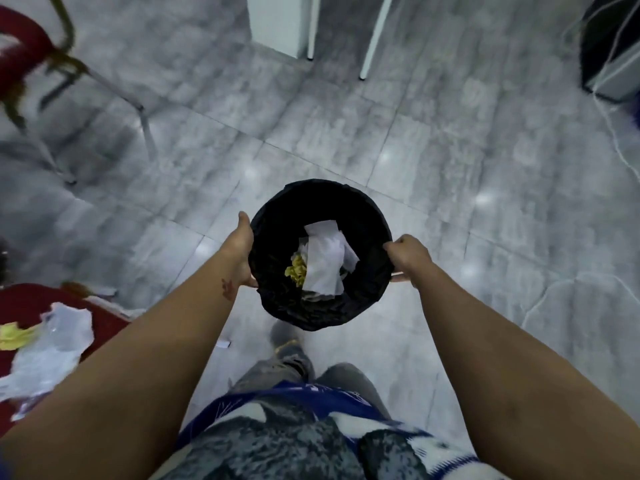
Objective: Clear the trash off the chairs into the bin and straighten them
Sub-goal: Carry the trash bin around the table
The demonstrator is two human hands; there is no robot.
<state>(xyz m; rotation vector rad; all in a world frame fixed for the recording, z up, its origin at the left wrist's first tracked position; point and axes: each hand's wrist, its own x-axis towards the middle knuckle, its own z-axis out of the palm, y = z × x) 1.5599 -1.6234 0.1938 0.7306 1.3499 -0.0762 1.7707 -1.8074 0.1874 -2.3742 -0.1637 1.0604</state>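
While held above the grey tiled floor (450, 140), between both hands, near centre of view: bin (277, 292), round, lined with a black bag. Inside, white crumpled paper (327, 268) beside a yellow scrap (297, 274). Left hand (240, 251) flat against the bin's left side, thumb up along the rim, fingers wrapped round the wall and mostly hidden behind it. Right hand (408, 258) at the right rim, fingers curled shut on the bag edge. Both forearms stretched forward, bare. Below the bin, one shoe (285, 337) and grey trouser legs, with a blue and white patterned garment at the bottom edge. Small white scrap (223, 344) on the floor just left of the shoe. At lower left, red chair seat (27, 299) carrying a clear plastic bag (52, 351) and a yellow wrapper (15, 336), touching each other. At upper left, second red chair (20, 53) with metal legs, blurred. At top centre, white furniture legs (375, 36). At upper right, a dark object with white cables (620, 140) trailing across the floor; too blurred to say what.
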